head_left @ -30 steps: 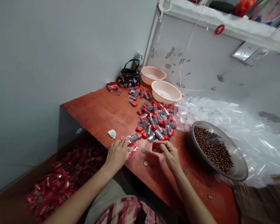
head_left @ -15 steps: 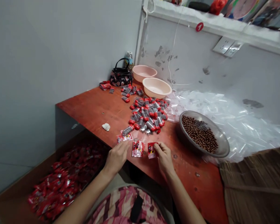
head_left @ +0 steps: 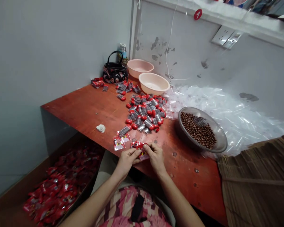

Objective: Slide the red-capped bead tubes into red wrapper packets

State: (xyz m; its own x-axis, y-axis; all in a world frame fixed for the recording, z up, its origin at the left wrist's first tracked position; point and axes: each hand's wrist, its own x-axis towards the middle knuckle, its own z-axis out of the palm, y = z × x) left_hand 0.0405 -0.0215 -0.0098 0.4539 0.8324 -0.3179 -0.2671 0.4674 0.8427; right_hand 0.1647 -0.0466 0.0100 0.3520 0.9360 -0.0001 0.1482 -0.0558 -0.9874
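Note:
My left hand (head_left: 126,160) and my right hand (head_left: 154,155) meet at the near edge of the red-brown table (head_left: 90,108). Both pinch the same small red packet (head_left: 141,147) between their fingertips. More red packets (head_left: 119,142) lie flat just left of my hands. Beyond them spreads a heap of small clear tubes with red caps (head_left: 144,113), filled with dark beads. A metal bowl of brown beads (head_left: 198,130) stands to the right of my hands.
Two pink basins (head_left: 153,84) and a black handbag (head_left: 115,73) sit at the table's far end. Clear empty bags (head_left: 227,108) pile up behind the metal bowl. A box of red packets (head_left: 54,189) lies lower left. Brown sacking (head_left: 257,183) covers the right.
My two hands have come together from apart and now both grip one red packet. The view has shifted, so everything sits further left and higher.

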